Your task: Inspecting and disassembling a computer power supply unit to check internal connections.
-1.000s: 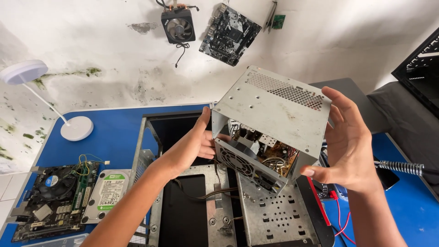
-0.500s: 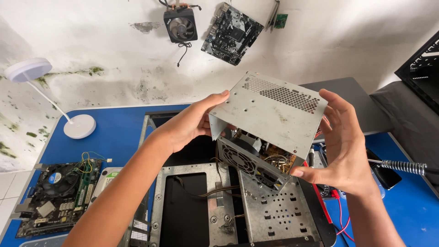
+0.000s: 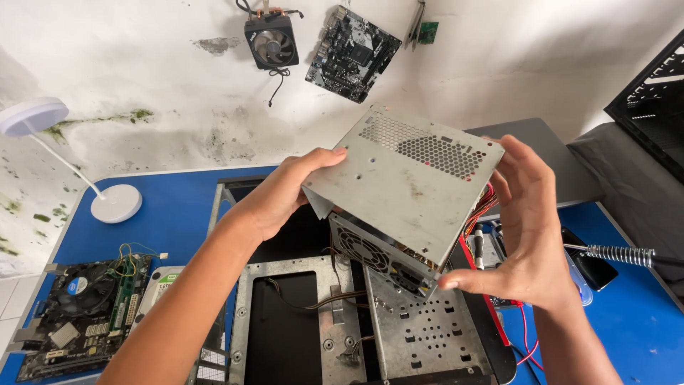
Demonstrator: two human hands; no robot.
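Bright, even daylight fills the scene, with no harsh glare. The white wall point(image 3: 142, 64) is strongly lit and close to washed out. The grey power supply casing point(image 3: 406, 185) throws a soft shadow into the open computer case point(image 3: 299, 235) below it. Focus is sharp across the middle. Wide-angle distortion bends the blue table point(image 3: 171, 207) edges and stretches both forearms toward the bottom corners.

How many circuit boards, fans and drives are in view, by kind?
Circuit boards: 3 (motherboard on table, motherboard on wall, small green board)
Fans: 2 (cooler on wall, power supply fan)
Hard drives: 1
Total: 6
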